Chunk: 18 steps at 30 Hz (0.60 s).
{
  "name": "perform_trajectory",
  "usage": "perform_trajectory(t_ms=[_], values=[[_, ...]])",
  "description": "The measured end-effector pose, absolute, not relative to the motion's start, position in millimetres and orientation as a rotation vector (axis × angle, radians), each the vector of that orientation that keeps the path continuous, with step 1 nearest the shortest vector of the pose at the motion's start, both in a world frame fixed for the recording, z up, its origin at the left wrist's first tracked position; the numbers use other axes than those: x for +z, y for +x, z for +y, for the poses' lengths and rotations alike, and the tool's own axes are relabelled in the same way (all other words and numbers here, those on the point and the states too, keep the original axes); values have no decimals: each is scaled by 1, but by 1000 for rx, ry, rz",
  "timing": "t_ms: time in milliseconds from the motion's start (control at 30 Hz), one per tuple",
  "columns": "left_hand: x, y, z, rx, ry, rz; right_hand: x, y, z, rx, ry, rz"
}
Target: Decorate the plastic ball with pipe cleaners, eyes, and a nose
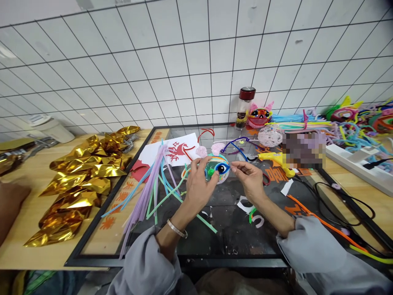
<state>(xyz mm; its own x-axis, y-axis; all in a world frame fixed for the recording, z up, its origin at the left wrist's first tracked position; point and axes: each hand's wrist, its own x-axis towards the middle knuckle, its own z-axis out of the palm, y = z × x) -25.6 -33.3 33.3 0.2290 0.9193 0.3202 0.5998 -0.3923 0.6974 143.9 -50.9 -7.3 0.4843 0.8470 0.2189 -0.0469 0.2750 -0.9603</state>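
Note:
My left hand (pixel 199 186) is closed round the left side of a small round craft piece (pixel 218 168) made of coloured pipe cleaners, with a blue-rimmed eye and a green spot on it. My right hand (pixel 249 177) pinches at its right edge with thumb and forefinger. Both hands hover over a black glass-topped work panel (pixel 233 233). A silver bangle (pixel 177 228) sits on my left wrist. Loose pipe cleaners in purple, blue and green (pixel 150 188) fan out to the left of my left hand.
A yellow glue gun (pixel 276 159) lies just right of the piece, its black cable (pixel 344 205) looping right. Red paper-cut sheet (pixel 176 150), jar (pixel 244 107), mask (pixel 259 115) behind. Gold foil (pixel 80 180) heaps left. Another person's hand (pixel 10 205) at far left. White power strip (pixel 359 166) right.

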Motion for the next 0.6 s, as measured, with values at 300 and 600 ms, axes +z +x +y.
perform_trajectory(t_ms=[300,600], values=[[35,-26,-33,990,2083,1401,-4,150,-52,632,-1160,-923],[34,-26,-33,1007,2072,1381,-13,144,-45,598,-1212,-1070]])
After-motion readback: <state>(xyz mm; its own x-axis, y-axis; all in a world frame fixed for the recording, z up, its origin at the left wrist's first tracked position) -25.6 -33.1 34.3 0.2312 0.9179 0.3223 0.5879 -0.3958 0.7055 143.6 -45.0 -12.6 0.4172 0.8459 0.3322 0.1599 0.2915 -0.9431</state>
